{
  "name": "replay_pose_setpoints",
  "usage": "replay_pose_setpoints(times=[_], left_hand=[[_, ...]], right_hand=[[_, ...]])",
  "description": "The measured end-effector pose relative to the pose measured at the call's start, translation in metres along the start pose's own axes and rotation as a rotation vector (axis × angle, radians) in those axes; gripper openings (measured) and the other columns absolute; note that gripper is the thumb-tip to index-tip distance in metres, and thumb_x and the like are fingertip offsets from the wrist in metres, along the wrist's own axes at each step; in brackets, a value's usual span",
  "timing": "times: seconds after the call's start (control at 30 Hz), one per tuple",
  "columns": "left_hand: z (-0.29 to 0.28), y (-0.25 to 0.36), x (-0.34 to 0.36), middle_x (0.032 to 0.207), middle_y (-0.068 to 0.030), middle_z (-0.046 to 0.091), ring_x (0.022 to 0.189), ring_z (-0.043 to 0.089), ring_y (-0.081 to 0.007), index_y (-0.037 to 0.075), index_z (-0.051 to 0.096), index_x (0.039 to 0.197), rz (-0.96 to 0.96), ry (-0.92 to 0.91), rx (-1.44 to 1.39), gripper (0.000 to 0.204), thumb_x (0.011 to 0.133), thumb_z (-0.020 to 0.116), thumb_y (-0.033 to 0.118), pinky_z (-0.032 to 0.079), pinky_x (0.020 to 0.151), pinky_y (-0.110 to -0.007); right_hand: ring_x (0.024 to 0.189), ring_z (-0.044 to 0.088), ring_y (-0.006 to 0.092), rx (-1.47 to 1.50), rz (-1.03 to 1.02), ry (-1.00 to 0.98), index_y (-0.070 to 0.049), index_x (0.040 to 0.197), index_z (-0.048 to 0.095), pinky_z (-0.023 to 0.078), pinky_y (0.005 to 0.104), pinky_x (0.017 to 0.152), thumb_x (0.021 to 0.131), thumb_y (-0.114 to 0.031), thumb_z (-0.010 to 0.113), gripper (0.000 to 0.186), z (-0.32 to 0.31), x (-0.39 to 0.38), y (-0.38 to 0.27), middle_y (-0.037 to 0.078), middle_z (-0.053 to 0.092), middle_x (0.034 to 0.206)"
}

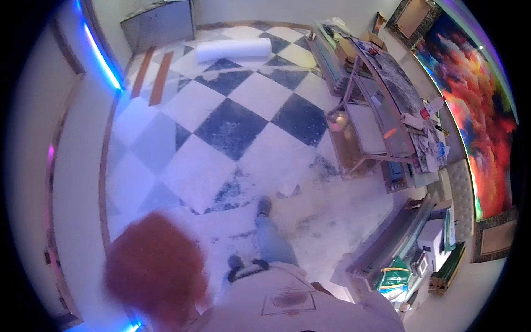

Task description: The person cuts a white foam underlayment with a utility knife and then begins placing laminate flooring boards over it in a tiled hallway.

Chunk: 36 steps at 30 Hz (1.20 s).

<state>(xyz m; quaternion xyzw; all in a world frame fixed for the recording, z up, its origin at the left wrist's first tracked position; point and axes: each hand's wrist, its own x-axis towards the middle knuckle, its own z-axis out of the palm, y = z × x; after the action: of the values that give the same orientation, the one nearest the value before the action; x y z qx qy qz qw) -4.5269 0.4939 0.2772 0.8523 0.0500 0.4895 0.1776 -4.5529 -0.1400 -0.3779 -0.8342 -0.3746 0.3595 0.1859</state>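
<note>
Close to the camera at the lower left is a large, blurred reddish-brown shape, which appears to be my left hand [155, 268] raised in front of me. Its fingers are smeared, so I cannot tell whether they hold anything. My right hand does not show. Below me are my pale, stained shirt [287, 299] and one leg in light blue trousers [272, 240], stepping forward on the dusty checkered floor [232, 130].
A white roll [234, 49] lies ahead, with two brown strips [161, 78] to its left. A cluttered workbench [395, 83] stands at the right. Nearer are a green bag [394, 276] and stacked long panels [390, 235]. A grey panel [159, 26] leans at the far left.
</note>
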Motion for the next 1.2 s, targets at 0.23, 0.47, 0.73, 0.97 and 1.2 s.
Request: replay_pose_setpoints(times=[0.23, 0.47, 0.73, 0.97, 1.2], left_hand=[[0.104, -0.024, 0.149, 0.092, -0.0108, 0.066, 0.080, 0.062, -0.0223, 0.005, 0.066, 0.095, 0.426, 0.290, -0.916, 0.013, 0.097, 0.057, 0.014, 0.050, 0.071, -0.036], [0.223, -0.090, 0.259, 0.093, -0.0099, 0.065, 0.083, 0.061, -0.0218, 0.005, 0.066, 0.096, 0.425, 0.245, -0.917, 0.012, 0.097, 0.057, 0.013, 0.050, 0.073, -0.035], [0.365, -0.230, 0.356, 0.095, -0.0090, 0.065, 0.085, 0.061, -0.0212, 0.005, 0.065, 0.096, 0.460, 0.330, -1.049, 0.011, 0.097, 0.057, 0.012, 0.049, 0.075, -0.033], [0.484, -0.353, 0.486, 0.096, -0.0081, 0.064, 0.088, 0.060, -0.0207, 0.005, 0.065, 0.097, 0.502, 0.326, -1.108, 0.010, 0.097, 0.057, 0.011, 0.048, 0.077, -0.033], [0.630, -0.429, 0.613, 0.098, -0.0073, 0.064, 0.090, 0.059, -0.0202, 0.005, 0.064, 0.097, 0.464, 0.317, -1.105, 0.009, 0.097, 0.058, 0.011, 0.048, 0.079, -0.032]], right_hand=[[0.087, 0.071, 0.0273, 1.051, 0.740, 0.024, -0.003, 0.116, 0.066, 0.059, 0.0394, 0.073, 0.096, -0.022, 0.051, 0.032, -0.175, 0.196, 0.101, 0.017, 0.071, 0.109], [0.073, 0.067, 0.0166, 0.995, 0.431, 0.612, 0.000, 0.106, 0.065, 0.057, 0.0304, 0.066, 0.096, -0.021, 0.056, 0.025, -0.558, 0.446, 0.008, 0.010, 0.070, 0.087], [0.070, 0.066, 0.0208, 0.535, 0.522, 0.424, -0.009, 0.074, 0.067, 0.052, 0.0377, 0.060, 0.087, -0.022, 0.062, 0.019, -0.628, 0.593, 0.097, 0.009, 0.068, 0.076], [0.095, 0.070, 0.0281, -0.063, 0.223, -0.042, -0.009, 0.095, 0.074, 0.055, 0.0396, 0.080, 0.088, -0.031, 0.062, 0.026, -0.564, 0.602, 0.085, 0.009, 0.073, 0.102], [0.080, 0.069, 0.0302, 0.183, 0.401, 0.091, -0.006, 0.084, 0.070, 0.052, 0.0440, 0.065, 0.088, -0.025, 0.058, 0.023, -0.663, 0.698, 0.053, 0.014, 0.072, 0.087]])
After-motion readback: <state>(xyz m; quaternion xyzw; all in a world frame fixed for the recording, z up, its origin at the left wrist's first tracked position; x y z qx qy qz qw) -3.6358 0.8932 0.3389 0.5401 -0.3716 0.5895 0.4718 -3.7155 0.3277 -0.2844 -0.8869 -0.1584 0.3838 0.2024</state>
